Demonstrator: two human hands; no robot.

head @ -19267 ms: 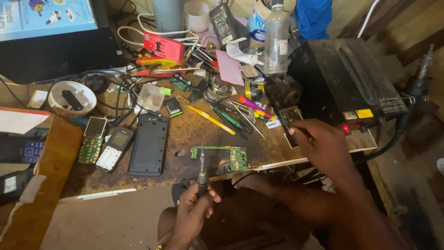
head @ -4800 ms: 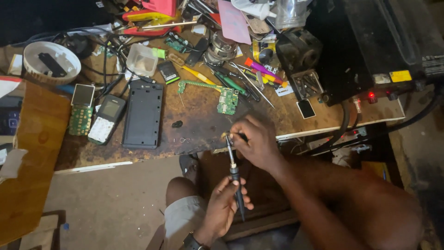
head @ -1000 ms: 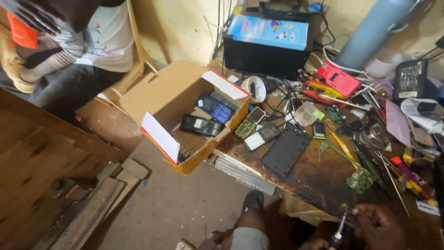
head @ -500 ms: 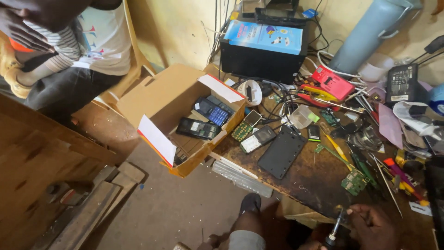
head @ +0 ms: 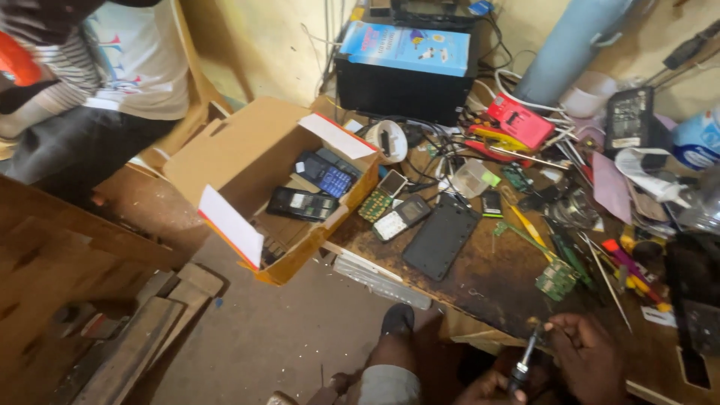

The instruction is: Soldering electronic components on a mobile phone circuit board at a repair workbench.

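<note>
Right hand [head: 589,356]: at the bottom edge of the view, in front of the table [head: 487,277]; its fingers are bent and pinch the top end of a screwdriver [head: 523,360].
Left hand [head: 487,388]: only partly in view at the lower edge; it is closed around the lower, dark handle of the same screwdriver.
Screwdriver: held almost upright between the two hands, slightly tilted, just below the front edge of the table, with its metal tip at the fingers of the right hand.
Green circuit board [head: 556,279]: lies on the table just above the right hand, not touched by it.
Black phone cover [head: 441,237]: lies flat on the table, left of the circuit board.
Two small phones [head: 391,210]: side by side near the left end of the table, one of them without front cover.
Cardboard box [head: 255,161]: open, touching the left end of the table; some dark phones lie inside.
Red tool [head: 520,121]: at the back of the table, among cables.
Black box with blue lid [head: 409,71]: stands at the back near the wall.
Another person [head: 90,90]: sits at the upper left, well apart from the table.
</note>
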